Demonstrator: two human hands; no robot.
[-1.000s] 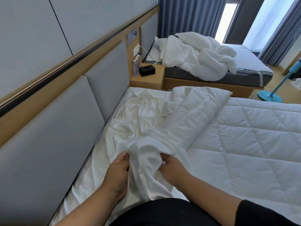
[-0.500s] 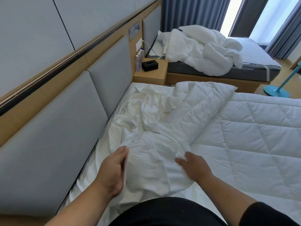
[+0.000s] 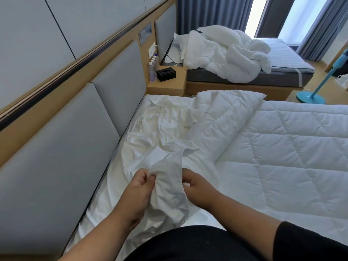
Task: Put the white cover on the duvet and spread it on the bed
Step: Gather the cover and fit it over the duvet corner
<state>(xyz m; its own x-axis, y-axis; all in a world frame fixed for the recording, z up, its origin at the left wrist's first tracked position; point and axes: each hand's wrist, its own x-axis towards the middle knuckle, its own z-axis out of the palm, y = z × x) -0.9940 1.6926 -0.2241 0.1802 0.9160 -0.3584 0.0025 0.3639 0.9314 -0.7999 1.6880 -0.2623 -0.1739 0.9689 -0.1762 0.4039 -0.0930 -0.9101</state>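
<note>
headboard (image 3: 56, 147) close left, quilted duvet (image 3: 282, 157) (flat) open right

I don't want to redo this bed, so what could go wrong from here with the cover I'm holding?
1. Both the left hand and right hand grip one bunched fold of the white cover; it may be a mid-fold, not a corner, so the cover could go on twisted.
2. The duvet is folded back on itself, so it may bunch inside the cover.

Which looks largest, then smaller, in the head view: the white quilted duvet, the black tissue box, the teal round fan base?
1. White quilted duvet, by far the largest.
2. Teal round fan base.
3. Black tissue box.
The last two look close in size, and both stand far from the camera, so their order is unsure.
</note>
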